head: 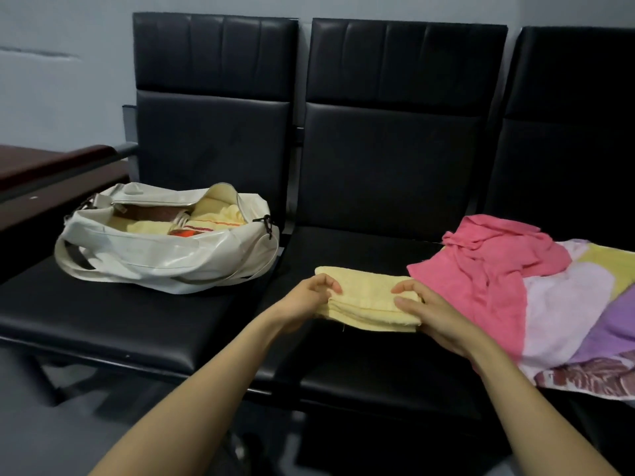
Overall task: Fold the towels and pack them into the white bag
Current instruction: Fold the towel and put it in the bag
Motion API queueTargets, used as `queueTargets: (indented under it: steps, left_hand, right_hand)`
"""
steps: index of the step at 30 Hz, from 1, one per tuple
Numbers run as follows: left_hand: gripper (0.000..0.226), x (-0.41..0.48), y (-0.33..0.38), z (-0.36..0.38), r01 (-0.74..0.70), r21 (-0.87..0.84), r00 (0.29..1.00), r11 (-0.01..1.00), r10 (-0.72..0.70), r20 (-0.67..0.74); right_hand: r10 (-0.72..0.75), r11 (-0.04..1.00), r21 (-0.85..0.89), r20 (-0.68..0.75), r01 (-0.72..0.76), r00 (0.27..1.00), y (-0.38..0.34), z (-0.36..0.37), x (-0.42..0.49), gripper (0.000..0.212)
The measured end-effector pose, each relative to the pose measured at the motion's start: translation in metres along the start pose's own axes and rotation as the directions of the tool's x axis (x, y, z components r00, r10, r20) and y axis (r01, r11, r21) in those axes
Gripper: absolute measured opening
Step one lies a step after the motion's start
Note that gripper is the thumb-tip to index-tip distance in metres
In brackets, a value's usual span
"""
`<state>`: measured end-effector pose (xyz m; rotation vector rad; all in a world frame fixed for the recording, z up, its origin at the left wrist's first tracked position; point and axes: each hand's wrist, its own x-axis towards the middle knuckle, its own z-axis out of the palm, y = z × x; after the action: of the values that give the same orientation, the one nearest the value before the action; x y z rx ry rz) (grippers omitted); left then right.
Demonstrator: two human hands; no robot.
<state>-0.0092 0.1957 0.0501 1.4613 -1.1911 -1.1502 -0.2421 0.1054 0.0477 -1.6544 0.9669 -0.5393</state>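
Left hand (311, 298) and right hand (424, 305) grip folded yellow towel (367, 302)

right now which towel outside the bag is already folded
The yellow towel, held by left hand and right hand, neatly layered; pink towel and striped towel lie unfolded.

**One head-worn view, angled forward and down**

A single wide-angle camera sits on the person's head. It faces a row of black seats (388, 159) against a pale wall and tilts down onto the seat cushions. It is close in. Both forearms enter from the bottom edge, and the left hand (309, 297) and right hand (433, 314) hold the folded yellow towel (364, 293) near the frame's centre. The white bag (154, 255) lies left of centre, and the loose towel pile (498, 280) sits at the right edge (partly cut off). The seat backs lean outward towards the sides of the frame.
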Motion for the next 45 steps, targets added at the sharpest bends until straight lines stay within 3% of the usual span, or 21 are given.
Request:
queueTargets:
  steps: [3, 6, 11, 17, 23, 27, 30, 35, 37, 42, 45]
  left_hand:
    - [0.034, 0.004, -0.001, -0.003, -0.025, 0.133, 0.994, 0.991, 0.039, -0.101]
    - [0.031, 0.002, 0.007, -0.019, -0.061, 0.259, 0.989, 0.964, 0.094, -0.116]
    - [0.03, -0.007, 0.037, -0.094, -0.134, 0.206, 0.983, 0.969, 0.157, -0.099]
    - [0.034, -0.009, 0.069, -0.204, -0.126, 0.123, 0.914, 0.984, 0.163, -0.37]
    - [0.034, 0.007, 0.057, -0.297, -0.016, 0.202, 0.872, 0.979, 0.112, -0.477]
    - [0.031, 0.03, 0.043, -0.336, 0.151, 0.272, 0.855, 0.95, 0.013, -0.519]
    - [0.035, 0.047, 0.031, -0.352, 0.402, 0.303, 0.818, 0.864, -0.19, -0.543]
    - [0.021, 0.052, 0.007, -0.387, 0.575, 0.129, 0.725, 0.808, -0.429, -0.539]
    - [0.024, 0.05, 0.0, -0.397, 0.577, 0.091, 0.696, 0.812, -0.431, -0.574]
    - [0.024, 0.064, -0.017, -0.41, 0.5, 0.176, 0.636, 0.848, -0.222, -0.739]
    - [0.032, 0.075, -0.032, -0.416, 0.538, 0.256, 0.577, 0.803, -0.129, -0.807]
  right_hand:
    - [-0.101, 0.985, -0.135, 0.029, 0.104, 0.995, 0.002, 0.008, 0.002, 0.028]
    - [-0.12, 0.981, -0.145, 0.053, 0.126, 0.991, -0.008, 0.015, 0.009, 0.034]
    - [-0.132, 0.982, -0.12, 0.122, 0.147, 0.984, -0.072, 0.029, 0.053, 0.04]
    - [-0.223, 0.959, -0.125, 0.222, 0.254, 0.949, -0.166, 0.108, 0.135, 0.043]
    - [-0.288, 0.889, -0.29, 0.249, 0.355, 0.925, -0.208, 0.189, 0.213, 0.049]
    - [-0.225, 0.889, -0.339, 0.259, 0.307, 0.939, -0.212, 0.228, 0.252, 0.052]
    - [-0.107, 0.916, -0.345, 0.276, 0.202, 0.955, -0.211, 0.254, 0.273, 0.049]
    - [0.063, 0.938, -0.339, 0.355, 0.066, 0.933, -0.213, 0.285, 0.289, 0.042]
    - [0.085, 0.946, -0.321, 0.375, 0.044, 0.923, -0.213, 0.295, 0.294, 0.042]
    - [0.083, 0.954, -0.3, 0.325, 0.02, 0.942, -0.211, 0.325, 0.321, 0.039]
    - [0.116, 0.968, -0.246, 0.298, -0.041, 0.947, -0.204, 0.343, 0.342, 0.039]
